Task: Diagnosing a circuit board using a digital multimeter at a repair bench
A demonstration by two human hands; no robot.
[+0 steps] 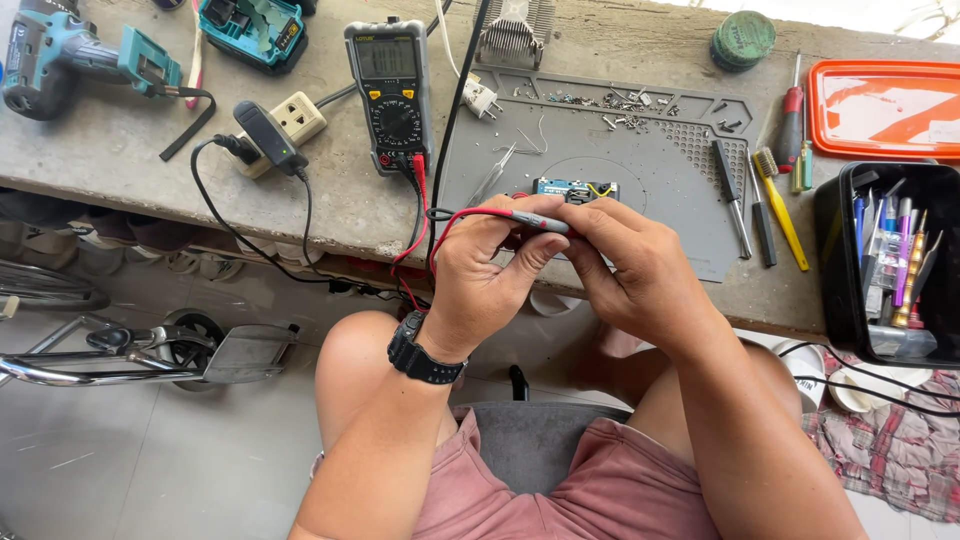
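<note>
the person is sitting at a concrete workbench (150, 150) with both hands meeting over its front edge. the left hand (480, 280), wearing a black wristwatch (425, 352), is curling its fingers round the red and black test leads (420, 215) and pinching a grey probe (545, 221) between thumb and forefinger. the right hand (635, 270) is closing from the other side, its fingertips pressing on the same probe, so the two hands are touching each other around it. the leads are running up from the left hand to a multimeter (392, 90) that is lying flat on the bench, well behind the hands. just beyond the fingertips a small blue circuit board (575, 188) is lying on a grey silicone work mat (650, 150); whether the probe tip is touching the board is hidden by the fingers. tweezers (495, 172) are lying on the mat to the left of the board, and small screws (600, 100) are scattered along its far edge. to the right of the mat, a yellow-handled brush (782, 212) and a red screwdriver (790, 125) are resting near a black box of tools (885, 260), with an orange tray (880, 105) behind it. at the far left a teal cordless drill (70, 55) is lying near a beige power socket (290, 125) with a black plug in it.
</note>
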